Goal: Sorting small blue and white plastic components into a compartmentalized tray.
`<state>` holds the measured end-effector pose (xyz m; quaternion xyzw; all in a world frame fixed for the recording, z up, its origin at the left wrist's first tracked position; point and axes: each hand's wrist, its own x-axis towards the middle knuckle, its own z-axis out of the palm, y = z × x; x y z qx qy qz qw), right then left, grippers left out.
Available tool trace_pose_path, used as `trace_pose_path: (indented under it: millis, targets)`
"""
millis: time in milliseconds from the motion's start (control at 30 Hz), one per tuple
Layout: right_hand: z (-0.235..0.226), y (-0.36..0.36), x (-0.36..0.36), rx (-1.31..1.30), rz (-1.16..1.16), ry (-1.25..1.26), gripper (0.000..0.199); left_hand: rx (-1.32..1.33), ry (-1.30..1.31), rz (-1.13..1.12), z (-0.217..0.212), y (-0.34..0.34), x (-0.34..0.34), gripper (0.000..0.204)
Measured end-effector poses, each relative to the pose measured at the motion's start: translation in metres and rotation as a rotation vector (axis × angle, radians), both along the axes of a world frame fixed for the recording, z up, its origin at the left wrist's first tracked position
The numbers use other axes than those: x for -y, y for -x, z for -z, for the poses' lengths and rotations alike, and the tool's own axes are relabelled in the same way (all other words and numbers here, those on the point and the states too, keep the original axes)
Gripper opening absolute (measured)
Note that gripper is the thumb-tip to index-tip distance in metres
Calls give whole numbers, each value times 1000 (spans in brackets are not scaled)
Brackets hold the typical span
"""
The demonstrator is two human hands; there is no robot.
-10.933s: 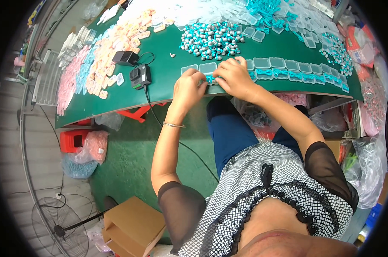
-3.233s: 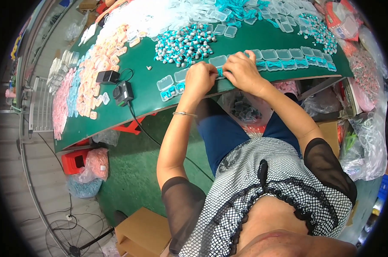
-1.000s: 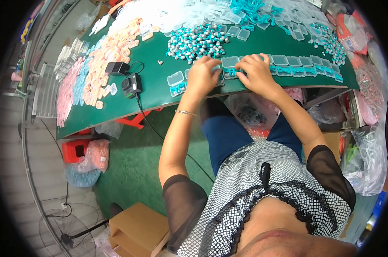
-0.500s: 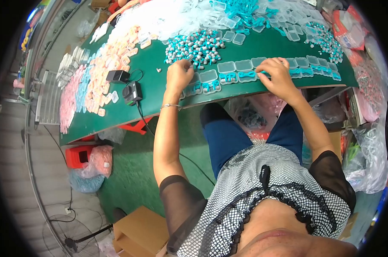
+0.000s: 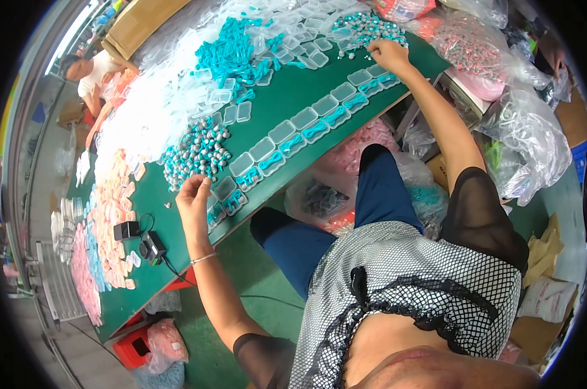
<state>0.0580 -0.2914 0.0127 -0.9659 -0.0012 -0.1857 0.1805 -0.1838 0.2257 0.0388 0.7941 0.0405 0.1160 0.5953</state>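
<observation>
Green felt-like cloth covers the long table (image 5: 287,97) where a seated person works with arms spread wide. The left hand (image 5: 195,198) rests at the near edge of a heap of small rounded grey-and-teal beads (image 5: 196,150), its fingers (image 5: 191,183) loosely curled and touching the nearest pieces; whether anything is pinched between them cannot be told. The right hand (image 5: 387,53) reaches to the far end of the table, fingers bent down onto a second heap of the same beads (image 5: 361,27), and its grip is likewise too small to make out. Between the two hands a row of clear, flat, rectangular plastic boxes (image 5: 306,123) runs along the table's near edge, many holding coiled teal cords. Further back lie loose empty boxes (image 5: 238,110), a tangle of teal cord (image 5: 232,55) and drifts of white, translucent packets (image 5: 151,110). Pale pink and blue pieces (image 5: 109,220) cover the left end, beside two small black devices with a cable (image 5: 141,238). Crinkled clear plastic bags (image 5: 533,129) bulge at the right, and a red crate (image 5: 135,347) sits on the floor under the table.
</observation>
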Motion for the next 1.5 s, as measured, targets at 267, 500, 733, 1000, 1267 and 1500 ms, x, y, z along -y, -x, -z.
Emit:
trace_pose_path:
  millis: [267,500,733,1000,1267,1500]
  targets:
    - [2,-14,-43,-88,-62,134,14,-17,47,30,0,10,22,10]
    - [21,-48,-40,-18,65,412,20,-50,79,34,0,16,26,14]
    - [4,4,-82,22,-522,-440,17,-35,5,16,6,21,38,14]
    - [-13,141,-200,-206,-1006,-677,10,114,-359,8,15,10,78,11]
    - [-8,173,-236,-123,-1040,-527,11,358,-737,17,21,-3,101,12]
    - [4,173,-235,63,-875,-153,12,343,-774,-8,28,-5,101,10]
